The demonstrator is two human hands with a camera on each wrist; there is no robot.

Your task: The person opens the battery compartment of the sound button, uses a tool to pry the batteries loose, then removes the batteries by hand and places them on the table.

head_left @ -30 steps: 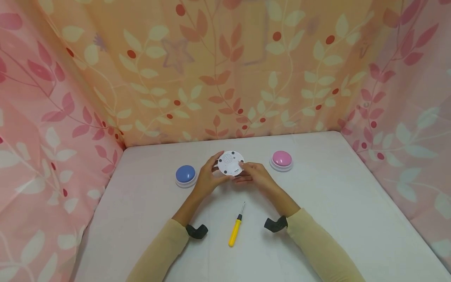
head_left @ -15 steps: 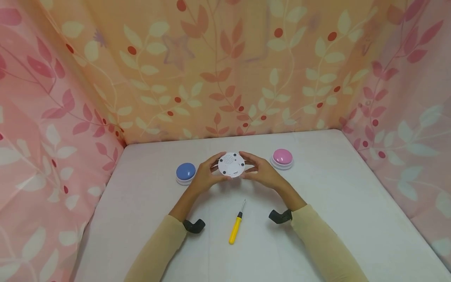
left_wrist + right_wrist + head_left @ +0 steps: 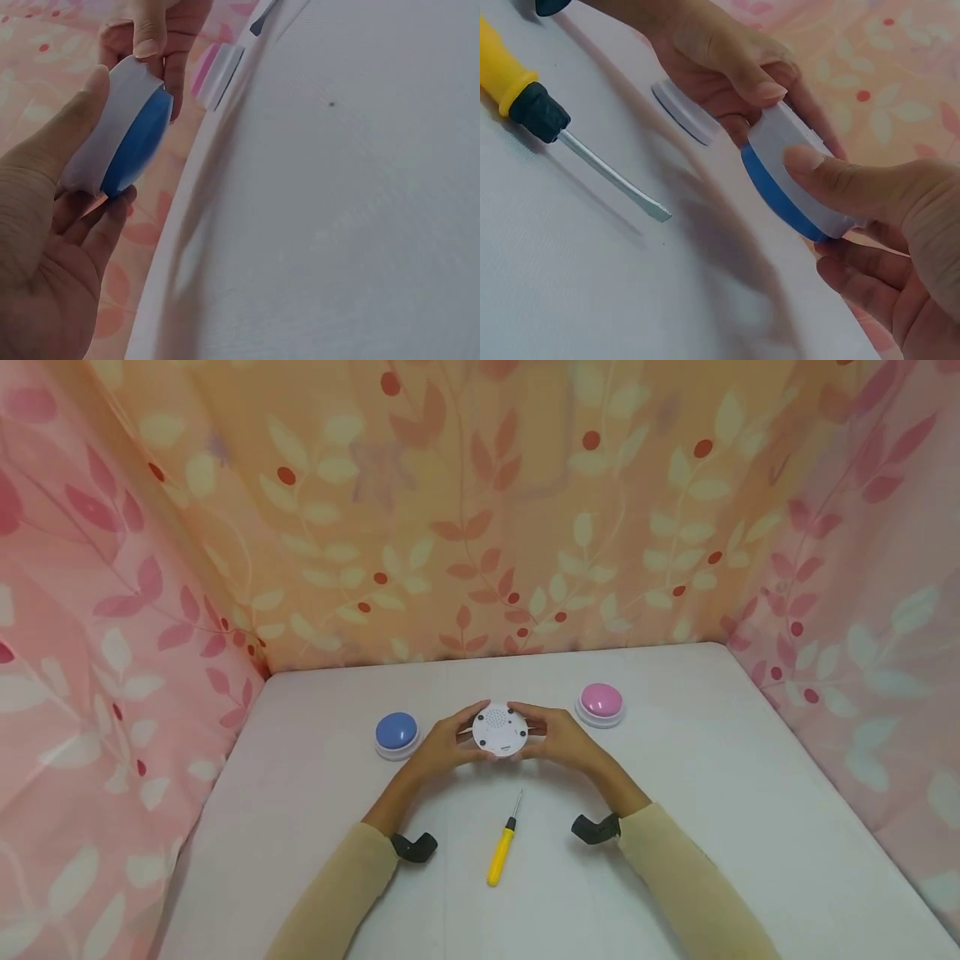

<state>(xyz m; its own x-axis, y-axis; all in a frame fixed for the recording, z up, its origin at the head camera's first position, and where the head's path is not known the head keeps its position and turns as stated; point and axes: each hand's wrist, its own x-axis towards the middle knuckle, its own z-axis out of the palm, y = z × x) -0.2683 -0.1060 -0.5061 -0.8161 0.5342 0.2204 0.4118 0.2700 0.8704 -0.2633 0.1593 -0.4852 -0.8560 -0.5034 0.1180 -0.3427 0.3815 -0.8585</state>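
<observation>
Both hands hold a round push button (image 3: 500, 731) above the table, its white underside turned up to the head camera. That underside shows a patch of small holes and several dark round spots near the rim. My left hand (image 3: 442, 743) grips the left edge, and my right hand (image 3: 564, 739) the right edge. In the left wrist view the button's blue dome (image 3: 139, 142) faces down and away. Thumbs press on the white base (image 3: 791, 150) in the right wrist view, with fingers under the blue side. A yellow screwdriver (image 3: 501, 852) lies nearer the body, its flat metal tip pointing away.
A blue push button (image 3: 396, 732) stands to the left of the hands, and a pink one (image 3: 601, 702) to the right and further back. White cloth covers the table (image 3: 720, 827). Flowered curtains (image 3: 480, 527) close off the back and both sides.
The right thumb has left the button's underside, and that hand now holds the right edge. Both hands have brought the button slightly nearer the body. The screwdriver and other buttons stay in place.
</observation>
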